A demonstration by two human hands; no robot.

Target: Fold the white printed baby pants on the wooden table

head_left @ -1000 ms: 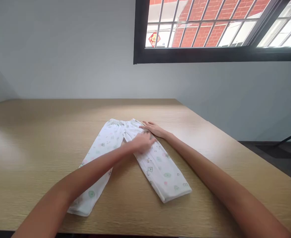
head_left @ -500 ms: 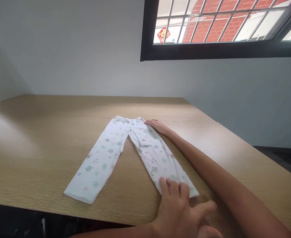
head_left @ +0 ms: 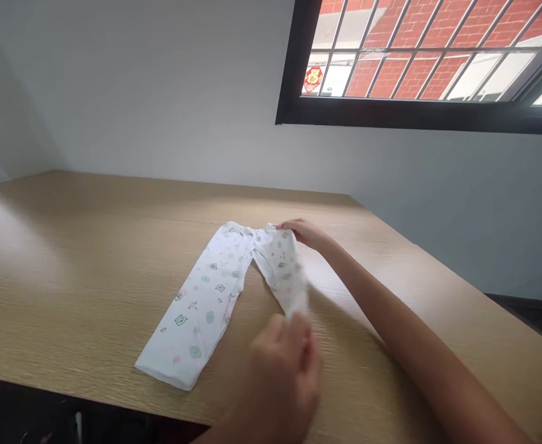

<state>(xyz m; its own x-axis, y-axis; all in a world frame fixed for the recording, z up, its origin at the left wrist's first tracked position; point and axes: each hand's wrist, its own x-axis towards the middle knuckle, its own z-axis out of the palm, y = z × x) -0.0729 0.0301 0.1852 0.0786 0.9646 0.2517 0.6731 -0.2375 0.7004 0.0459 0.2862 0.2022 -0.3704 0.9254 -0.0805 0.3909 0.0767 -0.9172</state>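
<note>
White children's pants (head_left: 215, 290), printed with green, pink and grey little animals, lie on the wooden table (head_left: 90, 277), waistband at the far end. The leg on the left is flat. The other leg is lifted off the tabletop and drawn toward me. My left hand (head_left: 282, 370), blurred by motion, is closed around that leg's lower end and hides the hem. At the waistband's right corner, my right hand (head_left: 303, 233) pinches the fabric between thumb and fingers.
The table's front edge runs along the lower left, with a dark area below. A pale wall (head_left: 160, 92) stands behind the table, and a dark-framed barred window (head_left: 404, 111) is at upper right.
My left hand has gone from spread fingers over the right-side leg to a closed grip, raising that leg and shifting it left. My right hand now pinches the waistband corner.
</note>
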